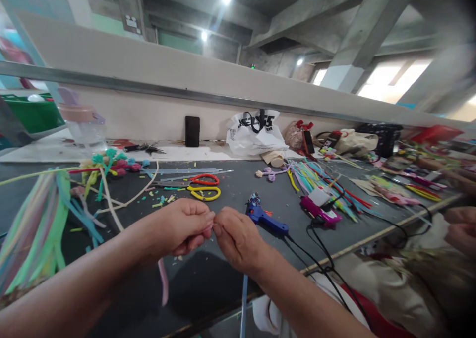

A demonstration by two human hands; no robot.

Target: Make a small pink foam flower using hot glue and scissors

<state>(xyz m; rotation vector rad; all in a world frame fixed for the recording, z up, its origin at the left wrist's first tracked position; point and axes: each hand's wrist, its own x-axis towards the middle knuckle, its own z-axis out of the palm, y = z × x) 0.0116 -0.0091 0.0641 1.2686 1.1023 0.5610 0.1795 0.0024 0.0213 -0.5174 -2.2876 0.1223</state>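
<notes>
My left hand point(189, 226) and my right hand point(238, 236) meet at the fingertips above the dark table, both closed in a pinch. A pink pipe cleaner point(163, 283) hangs below my left hand, which grips it. From beneath my right hand a light blue pipe cleaner point(244, 303) runs down past the table edge; its upper end is hidden in that hand. What lies between the fingertips is covered. Just right of my right hand is a blue glue gun point(269, 221). Scissors with red and yellow handles point(204, 187) lie beyond my hands.
Pipe cleaner bundles lie at left point(40, 224) and right point(323, 184). A magenta glue gun point(322, 211) trails black cords point(316, 258). Along the back are a bottle point(82, 125), a phone point(192, 131) and a white bag point(256, 132). Another person's hand point(461, 226) shows at far right.
</notes>
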